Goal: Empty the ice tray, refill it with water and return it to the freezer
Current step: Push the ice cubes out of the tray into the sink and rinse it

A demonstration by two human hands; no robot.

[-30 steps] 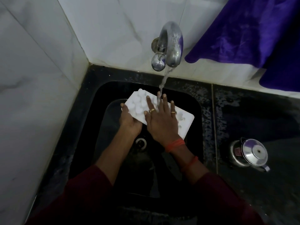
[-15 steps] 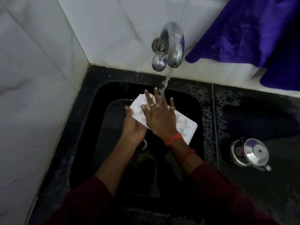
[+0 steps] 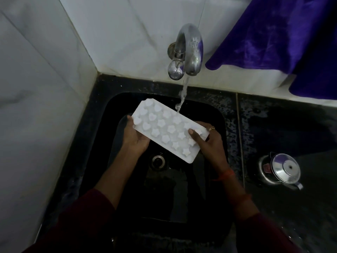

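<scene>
Left hand (image 3: pixel 135 138) grips the ice tray (image 3: pixel 164 129) from beneath, fingers curled round its edge; right hand (image 3: pixel 209 143) pinches the other end, thumb on top; I see it tilted above the sink (image 3: pixel 116 161), water (image 3: pixel 183 92) from the tap (image 3: pixel 190 50) hitting its far edge.

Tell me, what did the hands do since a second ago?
The right hand slid off the top of the ice tray to its right end and now grips it there, thumb on top. The left hand still holds the left end, and the tap keeps running onto the tray.
</scene>
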